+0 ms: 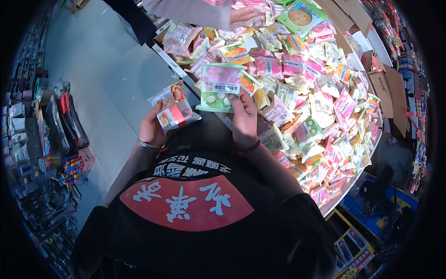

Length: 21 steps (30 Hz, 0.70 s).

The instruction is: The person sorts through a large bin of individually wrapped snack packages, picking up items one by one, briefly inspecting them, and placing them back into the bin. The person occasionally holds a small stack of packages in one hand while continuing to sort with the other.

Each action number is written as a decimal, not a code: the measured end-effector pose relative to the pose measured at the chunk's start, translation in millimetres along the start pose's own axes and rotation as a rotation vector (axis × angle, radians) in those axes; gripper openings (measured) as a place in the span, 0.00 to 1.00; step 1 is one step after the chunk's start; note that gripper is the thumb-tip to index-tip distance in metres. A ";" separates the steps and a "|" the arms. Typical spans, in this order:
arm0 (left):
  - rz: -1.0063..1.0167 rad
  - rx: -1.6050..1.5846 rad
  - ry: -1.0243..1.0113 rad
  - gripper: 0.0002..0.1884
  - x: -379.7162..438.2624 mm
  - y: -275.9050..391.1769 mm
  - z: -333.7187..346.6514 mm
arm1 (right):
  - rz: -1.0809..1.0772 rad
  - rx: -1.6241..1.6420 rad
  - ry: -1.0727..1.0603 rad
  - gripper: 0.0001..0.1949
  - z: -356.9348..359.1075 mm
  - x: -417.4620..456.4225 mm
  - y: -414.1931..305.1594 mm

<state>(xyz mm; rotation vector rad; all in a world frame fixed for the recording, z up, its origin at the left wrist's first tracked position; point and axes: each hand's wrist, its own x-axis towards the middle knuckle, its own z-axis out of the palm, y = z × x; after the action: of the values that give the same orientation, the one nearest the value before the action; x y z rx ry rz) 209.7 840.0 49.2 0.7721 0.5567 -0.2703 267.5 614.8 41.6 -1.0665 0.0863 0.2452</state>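
Note:
My left hand (153, 127) grips a clear-edged snack packet (175, 108) printed with nuts and a red band, tilted in front of my body. Between the thumb and fingers of my right hand (245, 120) is a green and pink pastry packet (221, 87), its printed front facing up towards me. The two packets are close together but apart. Beyond and to the right of my right hand spreads a heap of wrapped pastries (285, 92), in pink, yellow and green wrappers. A black apron (195, 249) with a red printed panel covers my front.
Another person's hand (245, 14), in a grey sleeve, reaches over the heap's far side. A larger green packet (301, 17) lies there. Cardboard boxes (387, 92) stand at the right. Shelves of packaged goods (52, 146) line the left, across a grey floor (101, 80).

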 end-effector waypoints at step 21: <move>0.097 0.228 -0.115 0.28 13.2 -16.4 -16.8 | -0.165 -0.702 -0.358 0.16 -13.4 -3.2 4.9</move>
<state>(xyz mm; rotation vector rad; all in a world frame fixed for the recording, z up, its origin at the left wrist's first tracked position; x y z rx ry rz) 207.3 840.4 22.4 0.9952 0.3817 -0.2893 263.9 604.7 31.5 -1.6972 -0.4386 0.3238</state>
